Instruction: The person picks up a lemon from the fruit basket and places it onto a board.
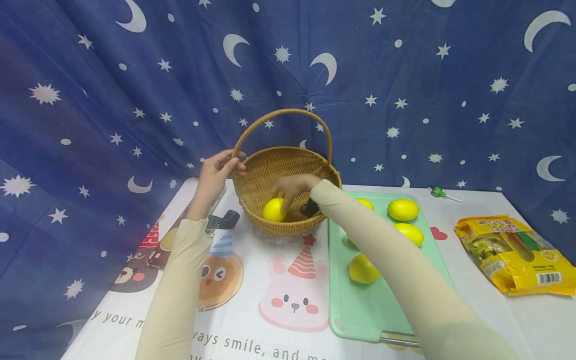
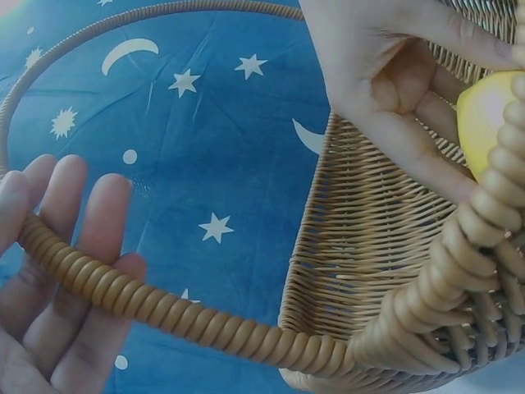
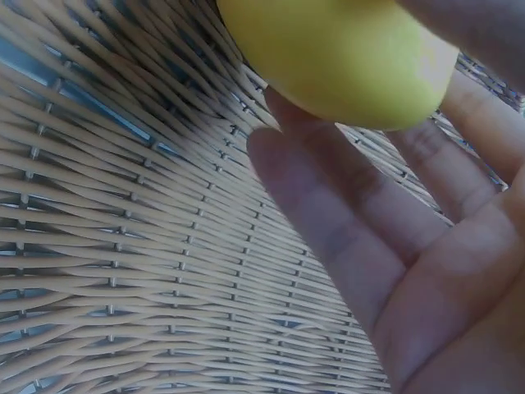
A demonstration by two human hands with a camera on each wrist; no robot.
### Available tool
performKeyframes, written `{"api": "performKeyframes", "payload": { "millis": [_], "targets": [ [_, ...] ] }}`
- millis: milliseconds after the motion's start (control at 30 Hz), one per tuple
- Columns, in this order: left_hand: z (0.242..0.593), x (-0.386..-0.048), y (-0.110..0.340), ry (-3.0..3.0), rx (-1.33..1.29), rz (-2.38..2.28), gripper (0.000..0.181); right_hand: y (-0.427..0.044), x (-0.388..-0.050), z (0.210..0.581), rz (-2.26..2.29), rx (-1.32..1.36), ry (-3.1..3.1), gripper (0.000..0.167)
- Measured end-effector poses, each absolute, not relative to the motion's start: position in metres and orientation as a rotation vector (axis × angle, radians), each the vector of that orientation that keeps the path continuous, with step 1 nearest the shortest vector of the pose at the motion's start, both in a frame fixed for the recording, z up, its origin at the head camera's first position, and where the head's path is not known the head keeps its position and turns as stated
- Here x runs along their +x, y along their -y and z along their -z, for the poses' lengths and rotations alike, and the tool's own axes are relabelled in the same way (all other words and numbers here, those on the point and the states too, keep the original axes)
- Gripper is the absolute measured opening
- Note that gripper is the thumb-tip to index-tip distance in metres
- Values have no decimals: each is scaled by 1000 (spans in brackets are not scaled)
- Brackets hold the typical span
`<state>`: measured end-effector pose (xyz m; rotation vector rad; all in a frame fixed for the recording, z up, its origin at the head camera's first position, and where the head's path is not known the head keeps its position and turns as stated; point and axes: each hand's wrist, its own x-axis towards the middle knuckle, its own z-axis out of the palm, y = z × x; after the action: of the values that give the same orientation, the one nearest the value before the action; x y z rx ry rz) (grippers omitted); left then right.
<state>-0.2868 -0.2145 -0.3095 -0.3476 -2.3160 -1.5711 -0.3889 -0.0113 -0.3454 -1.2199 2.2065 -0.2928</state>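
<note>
A wicker basket (image 1: 261, 172) with a tall arched handle (image 1: 288, 111) stands at the back of the table, its opening leaning toward me. My left hand (image 1: 217, 174) holds the handle low on its left side, fingers behind the cane and thumb in front, as the left wrist view shows. Inside the basket, my right hand (image 1: 294, 187) grips a yellow lemon (image 1: 272, 210) between thumb and fingers. From the right wrist, the lemon (image 3: 336, 61) shows close against the fingers, above the woven wall. Whether it touches the basket's bottom I cannot tell.
Right of the basket lies a green cutting board (image 1: 360, 312) bearing several lemons (image 1: 403, 209), some partly behind my right sleeve. Farther right are a yellow package (image 1: 517, 255) and a green lollipop (image 1: 437, 192). A dark flat item (image 1: 157, 257) lies partly behind my left arm.
</note>
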Motion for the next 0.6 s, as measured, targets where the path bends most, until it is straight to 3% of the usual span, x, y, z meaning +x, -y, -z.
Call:
{"api": "performKeyframes", "payload": {
  "millis": [600],
  "targets": [
    [312,-288,217,2287,-364,1594,33,11,-389,345,530,-1213,-2031,52]
  ]
}}
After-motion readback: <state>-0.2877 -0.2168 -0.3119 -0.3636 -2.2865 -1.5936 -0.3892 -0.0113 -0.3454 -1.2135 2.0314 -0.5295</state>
